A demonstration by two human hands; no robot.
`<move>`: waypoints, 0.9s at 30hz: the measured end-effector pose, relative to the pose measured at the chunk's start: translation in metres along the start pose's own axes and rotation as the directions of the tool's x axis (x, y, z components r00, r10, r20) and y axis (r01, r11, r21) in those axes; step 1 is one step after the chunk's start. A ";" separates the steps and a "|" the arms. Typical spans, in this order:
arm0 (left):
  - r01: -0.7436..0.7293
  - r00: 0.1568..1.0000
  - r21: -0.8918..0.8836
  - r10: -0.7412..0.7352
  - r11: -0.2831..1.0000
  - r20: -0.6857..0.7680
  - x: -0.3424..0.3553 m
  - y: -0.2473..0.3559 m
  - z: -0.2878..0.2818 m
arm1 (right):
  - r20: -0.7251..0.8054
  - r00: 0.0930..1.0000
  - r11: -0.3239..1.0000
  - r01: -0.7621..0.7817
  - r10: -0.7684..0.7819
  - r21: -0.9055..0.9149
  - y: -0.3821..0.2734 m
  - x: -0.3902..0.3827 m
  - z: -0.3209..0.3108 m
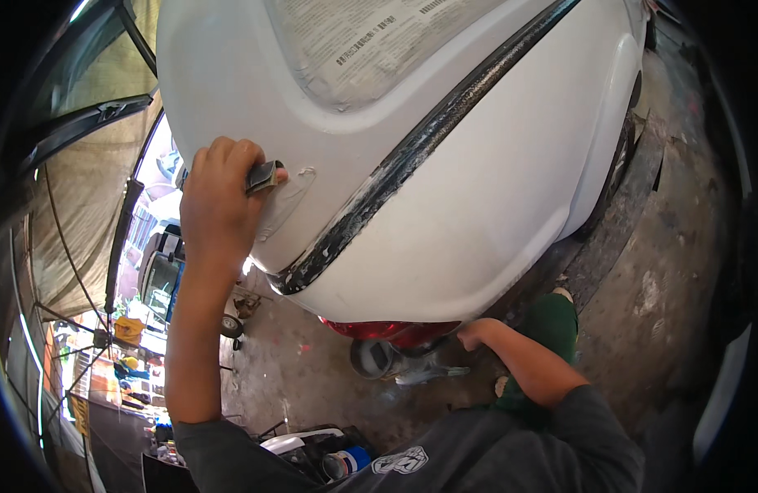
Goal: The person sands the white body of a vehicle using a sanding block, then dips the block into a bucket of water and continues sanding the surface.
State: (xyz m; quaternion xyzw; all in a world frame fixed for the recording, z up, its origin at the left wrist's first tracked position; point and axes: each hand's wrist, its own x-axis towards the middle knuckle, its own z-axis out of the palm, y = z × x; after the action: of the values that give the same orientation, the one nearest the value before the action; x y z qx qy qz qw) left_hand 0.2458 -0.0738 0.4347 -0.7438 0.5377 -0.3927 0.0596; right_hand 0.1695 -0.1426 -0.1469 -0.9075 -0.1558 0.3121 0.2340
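Note:
My left hand (219, 197) is raised against a white car body panel (494, 181) and grips a small dark sanding block (264, 176), pressed flat on the panel's left part. A dull patch of filler (284, 205) lies just right of the block. My right hand (475, 333) hangs lower, curled under the panel's bottom edge beside a red tail light (395, 331); what it holds, if anything, is hidden. A black seam strip (395, 172) runs diagonally across the panel. Paper masking (371, 37) covers the window above.
A stained concrete floor (313, 370) lies below, with a small dark pot (371, 358) under the car. Cans and a white part (313, 448) sit near my chest. A tarp (75, 214) hangs at left, with vehicles (161, 279) beyond it.

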 end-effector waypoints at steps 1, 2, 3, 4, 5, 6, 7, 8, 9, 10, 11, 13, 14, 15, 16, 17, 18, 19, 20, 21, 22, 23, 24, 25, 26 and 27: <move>-0.013 1.000 0.001 0.013 1.000 -0.005 -0.001 0.002 0.000 | 0.028 0.999 1.000 0.020 -0.020 -0.010 -0.005 -0.002 -0.001; -0.026 1.000 0.000 0.026 1.000 -0.009 -0.001 0.004 0.000 | 0.027 1.000 1.000 0.012 -0.012 -0.003 -0.008 -0.003 -0.002; -0.043 0.999 0.004 0.043 0.999 -0.002 0.000 0.007 0.001 | 0.026 1.000 1.000 0.003 -0.003 0.004 -0.012 -0.005 -0.003; -0.067 0.998 0.002 0.067 0.998 -0.009 0.008 0.013 0.002 | 0.017 1.000 1.000 -0.020 0.020 0.012 -0.007 -0.006 -0.004; -0.091 0.996 0.001 0.091 0.996 -0.014 0.012 0.016 0.002 | 0.003 1.000 1.000 -0.021 0.021 -0.006 -0.006 -0.005 -0.003; -0.100 0.995 0.002 0.100 0.995 -0.016 0.013 0.016 0.000 | -0.010 1.000 1.000 -0.021 0.021 -0.023 -0.006 -0.003 -0.003; -0.107 0.994 0.002 0.107 0.994 -0.013 0.010 0.014 0.002 | -0.019 1.000 0.999 -0.019 0.018 -0.040 -0.008 -0.002 -0.005; -0.113 0.993 0.003 0.113 0.994 -0.009 0.008 0.012 0.004 | -0.044 0.999 1.000 -0.008 0.007 -0.027 -0.010 -0.003 -0.005; -0.111 0.994 0.003 0.111 0.994 -0.016 0.008 0.011 0.006 | -0.069 0.998 1.000 0.004 -0.005 -0.015 -0.012 -0.004 -0.004; -0.112 0.993 0.002 0.112 0.994 -0.026 0.009 0.012 0.006 | -0.098 0.995 1.000 0.013 -0.013 -0.002 -0.010 -0.004 -0.001; -0.113 0.993 0.001 0.113 0.994 -0.036 0.010 0.012 0.006 | -0.084 0.996 1.000 0.014 -0.013 0.002 -0.008 -0.003 -0.001; -0.109 0.994 -0.001 0.109 0.994 -0.032 0.011 0.012 0.004 | -0.054 0.998 1.000 0.027 -0.026 0.011 -0.009 0.000 -0.003; -0.107 0.994 0.001 0.107 0.994 -0.025 0.011 0.012 0.003 | -0.064 0.998 0.999 0.021 -0.019 0.033 -0.013 -0.001 -0.003; -0.115 0.993 0.013 0.115 0.993 -0.022 0.009 0.009 0.002 | -0.075 0.997 0.998 0.015 -0.011 0.055 -0.015 -0.003 -0.004; -0.121 0.992 0.017 0.122 0.992 -0.028 0.006 0.003 0.003 | -0.084 0.996 0.997 -0.002 0.009 0.077 -0.013 -0.008 -0.006; -0.128 0.991 0.020 0.129 0.992 -0.033 0.004 -0.001 0.005 | -0.098 0.995 0.996 -0.008 0.017 0.087 -0.012 -0.013 -0.008; -0.109 0.993 0.009 0.109 0.994 -0.034 0.001 -0.001 0.007 | -0.112 0.993 0.995 -0.015 0.026 0.097 -0.011 -0.018 -0.010; -0.093 0.995 0.000 0.093 0.996 -0.034 -0.001 -0.002 0.005 | -0.130 0.991 0.994 -0.018 0.033 0.108 -0.012 -0.019 -0.011; -0.077 0.996 -0.009 0.077 0.997 -0.035 -0.001 -0.001 0.004 | -0.113 0.993 0.993 -0.024 0.036 0.114 -0.013 -0.019 -0.013; -0.118 0.992 -0.017 0.117 0.993 -0.050 0.004 0.002 0.006 | -0.095 0.995 0.992 -0.030 0.042 0.119 -0.014 -0.019 -0.016; -0.151 0.987 -0.017 0.150 0.988 -0.061 0.010 0.009 0.007 | -0.074 0.997 0.993 -0.028 0.037 0.117 -0.018 -0.018 -0.018; -0.184 0.981 -0.017 0.182 0.983 -0.071 0.014 0.012 0.007 | -0.052 0.998 0.993 -0.027 0.033 0.115 -0.021 -0.018 -0.021; -0.190 0.981 -0.003 0.190 0.982 -0.049 0.015 0.012 0.004 | -0.031 0.999 0.993 -0.025 0.029 0.112 -0.025 -0.017 -0.023; -0.200 0.979 0.006 0.200 0.980 -0.036 0.018 0.012 0.005 | -0.011 0.999 0.993 -0.033 0.035 0.112 -0.022 -0.018 -0.024; -0.209 0.978 0.014 0.210 0.978 -0.022 0.020 0.012 0.005 | -0.084 0.996 0.992 -0.024 0.034 0.120 -0.020 -0.021 -0.023; -0.194 0.981 0.012 0.194 0.981 -0.016 0.018 0.008 0.003 | -0.156 0.987 0.992 -0.013 0.033 0.127 -0.019 -0.024 -0.020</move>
State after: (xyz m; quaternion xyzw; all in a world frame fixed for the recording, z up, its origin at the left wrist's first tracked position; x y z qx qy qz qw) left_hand 0.2440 -0.0935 0.4382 -0.6843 0.6059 -0.3940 0.0968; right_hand 0.1615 -0.1433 -0.1112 -0.9146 -0.1065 0.2512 0.2985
